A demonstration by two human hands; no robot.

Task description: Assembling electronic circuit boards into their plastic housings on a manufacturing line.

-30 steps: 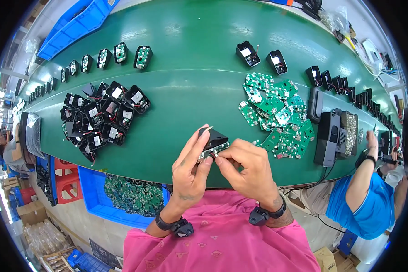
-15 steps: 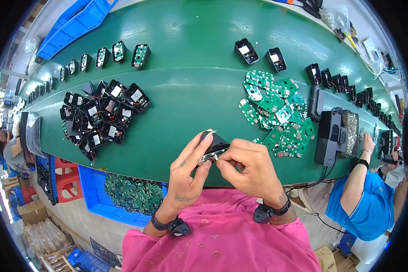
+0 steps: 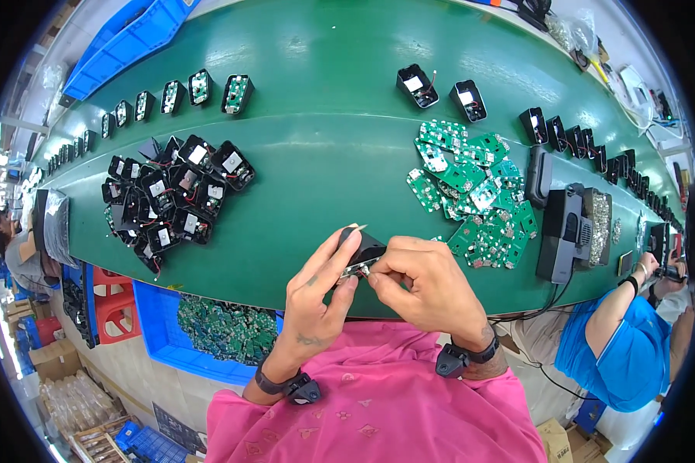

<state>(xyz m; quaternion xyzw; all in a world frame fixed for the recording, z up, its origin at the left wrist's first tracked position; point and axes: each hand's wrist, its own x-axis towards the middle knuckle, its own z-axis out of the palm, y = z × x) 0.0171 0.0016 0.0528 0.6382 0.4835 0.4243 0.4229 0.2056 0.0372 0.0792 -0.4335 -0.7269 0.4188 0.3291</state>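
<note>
Housing [image 3: 371, 248] (one, black) between fingers [image 3: 337, 258]

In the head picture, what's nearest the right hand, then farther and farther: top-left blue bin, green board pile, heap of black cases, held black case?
1. Held black case: between the left hand and right hand.
2. Green board pile: on the right.
3. Heap of black cases: on the left.
4. Top-left blue bin: farthest, up top.

Table [image 3: 316, 177]: housing pile [image 3: 174, 193], near edge, left; circuit-board pile [image 3: 475, 231], right; held housing [image 3: 369, 248], by near edge between piles; bin [image 3: 123, 54], far edge, left.
</note>
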